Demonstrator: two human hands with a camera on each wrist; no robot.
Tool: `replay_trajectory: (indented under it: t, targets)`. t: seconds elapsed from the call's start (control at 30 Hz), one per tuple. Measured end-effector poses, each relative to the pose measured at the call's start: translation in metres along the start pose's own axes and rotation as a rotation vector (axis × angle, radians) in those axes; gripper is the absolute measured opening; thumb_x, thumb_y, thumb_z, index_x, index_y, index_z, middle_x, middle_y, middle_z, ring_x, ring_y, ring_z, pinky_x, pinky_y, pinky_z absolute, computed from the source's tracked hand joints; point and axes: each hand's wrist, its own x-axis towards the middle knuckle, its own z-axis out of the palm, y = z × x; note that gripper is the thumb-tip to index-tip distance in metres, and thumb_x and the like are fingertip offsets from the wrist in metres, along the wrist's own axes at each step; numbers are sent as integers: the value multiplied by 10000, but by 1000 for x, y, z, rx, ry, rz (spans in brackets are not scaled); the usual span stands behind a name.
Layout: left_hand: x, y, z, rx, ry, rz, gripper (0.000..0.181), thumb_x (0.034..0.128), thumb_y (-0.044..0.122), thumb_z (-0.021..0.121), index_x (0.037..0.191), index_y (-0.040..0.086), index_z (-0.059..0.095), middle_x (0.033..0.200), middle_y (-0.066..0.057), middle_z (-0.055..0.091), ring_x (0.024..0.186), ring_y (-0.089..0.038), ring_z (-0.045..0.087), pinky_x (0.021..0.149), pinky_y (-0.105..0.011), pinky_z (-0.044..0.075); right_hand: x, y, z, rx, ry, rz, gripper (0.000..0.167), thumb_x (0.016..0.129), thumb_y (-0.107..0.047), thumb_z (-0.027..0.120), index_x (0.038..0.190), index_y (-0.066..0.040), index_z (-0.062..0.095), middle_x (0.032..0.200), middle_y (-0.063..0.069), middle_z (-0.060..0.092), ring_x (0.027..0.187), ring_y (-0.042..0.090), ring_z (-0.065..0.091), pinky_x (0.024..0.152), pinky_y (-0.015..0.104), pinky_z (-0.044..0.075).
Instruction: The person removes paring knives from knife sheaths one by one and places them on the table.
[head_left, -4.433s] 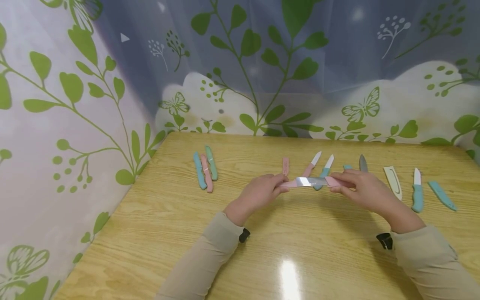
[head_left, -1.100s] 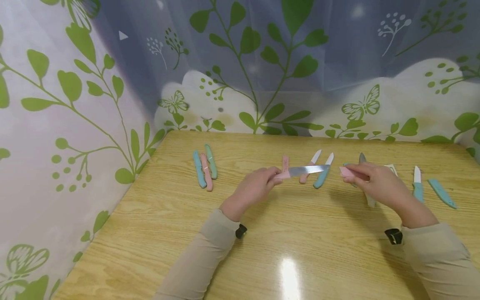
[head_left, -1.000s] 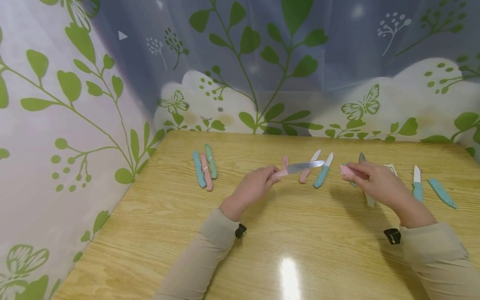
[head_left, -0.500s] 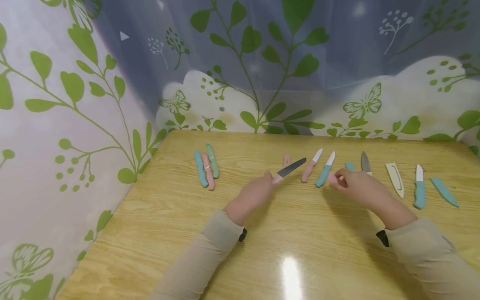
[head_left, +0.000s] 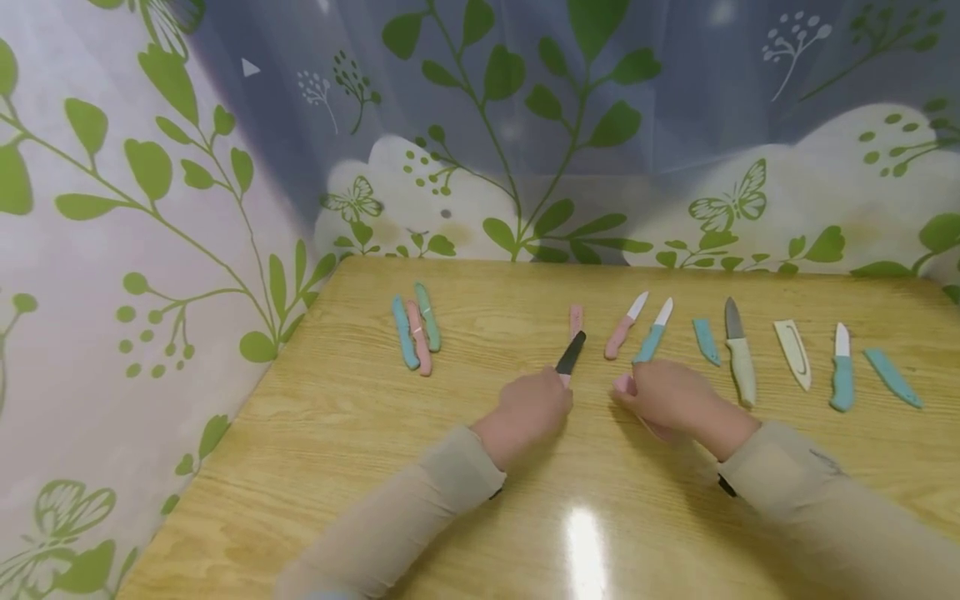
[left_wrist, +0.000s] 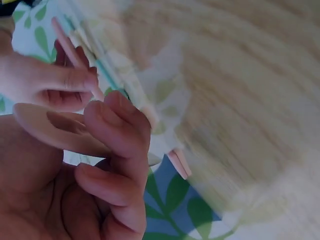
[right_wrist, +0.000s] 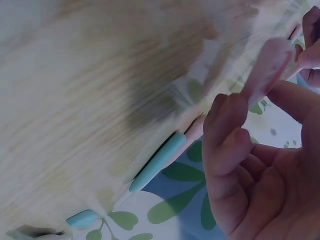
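Gripping a pink-handled knife with a dark-looking blade (head_left: 572,355) over the wooden table (head_left: 645,542), the left hand (head_left: 531,414) is keeping apart from the right (head_left: 678,402), which is pinching a pink sheath (head_left: 622,385); unsheathed handling seems underway, probably calling for keeping the blade clear.

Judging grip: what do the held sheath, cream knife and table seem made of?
Held sheath: probably plastic, uniformly pink; finish too blurred. Cream knife: dull grey blade, likely metal; handle perhaps matte plastic, evenly coloured. Table: wood or laminate, visible grain, glossy where light glares.
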Motion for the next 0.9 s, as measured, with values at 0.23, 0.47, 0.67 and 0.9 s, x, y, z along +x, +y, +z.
replay_trajectory:
  t: [0.23,0.47,0.67,0.9]
  targets:
    - [1,13,-1,180,-112,72,181,968,273,595,1126,207,655,936,29,590,677,-97,556,536,-281,513,8,-3,0,-23,-86,1,628,1030,-347,372,482,-137,596,414,13,568,492,159,541,623,309,464]
    - [8,21,-3,108,-241,14,342,822,471,742,1088,263,686,855,42,610,703,-95,545,695,-277,518,17,-5,7,-41,-117,9,661,1017,-386,438,427,-138,602,433,0,575,476,154,508,571,309,459]
    - [10,21,-1,1,-174,-54,520,998,549,402,848,152,703,703,31,590,580,-86,502,645,-236,499,20,-10,4,-86,-125,17,615,1030,-373,422,511,-117,630,616,46,640,561,165,535,579,331,462]
    - [13,17,-2,16,-183,18,473,997,547,401,940,192,709,693,30,537,573,-89,458,581,-228,447,20,-13,3,-89,-89,92,449,988,-433,507,702,-104,616,755,69,593,595,180,525,546,315,434]
